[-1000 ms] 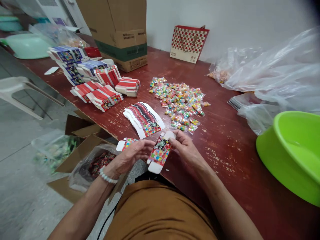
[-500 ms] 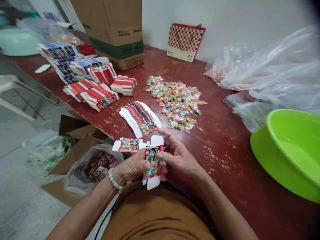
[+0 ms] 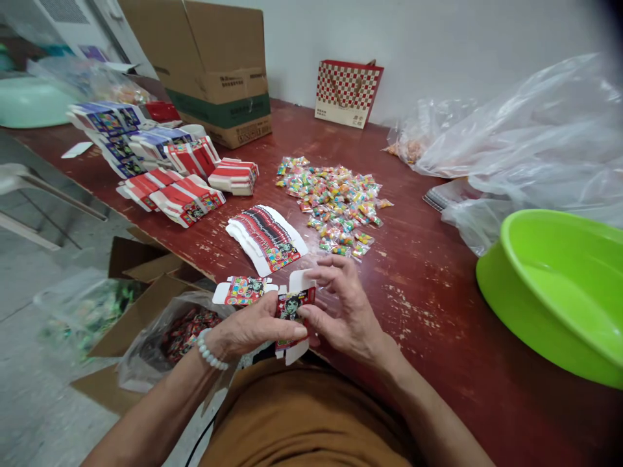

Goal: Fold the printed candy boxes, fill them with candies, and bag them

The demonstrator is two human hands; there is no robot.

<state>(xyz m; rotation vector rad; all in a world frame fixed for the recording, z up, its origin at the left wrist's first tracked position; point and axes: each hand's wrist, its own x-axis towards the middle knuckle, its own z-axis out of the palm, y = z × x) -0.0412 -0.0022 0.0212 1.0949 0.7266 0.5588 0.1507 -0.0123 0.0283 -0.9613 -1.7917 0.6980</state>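
A small printed carton (image 3: 291,308), red with a cartoon figure and white end flaps, is held upright at the near table edge. My left hand (image 3: 253,331) grips it from the left, thumb across its front. My right hand (image 3: 341,311) pinches its right side, fingers curled at the top flap. Another small folded carton (image 3: 243,290) lies flat just left of them. Beyond it sits a fanned stack of flat carton blanks (image 3: 267,237), and a heap of small wrapped candies (image 3: 335,201) is spread on the dark red table (image 3: 438,292).
Piles of red and blue flat cartons (image 3: 160,159) lie at the back left by a large cardboard box (image 3: 214,71). A green basin (image 3: 555,285) stands at the right, clear plastic bags (image 3: 525,143) behind it. A checkered paper bag (image 3: 346,92) leans on the wall. An open box with a bag (image 3: 165,331) sits on the floor.
The carton has been turned from tilted to upright and drawn closer to my body. My left thumb now lies across its front, and my right fingers have shifted to its top flap.
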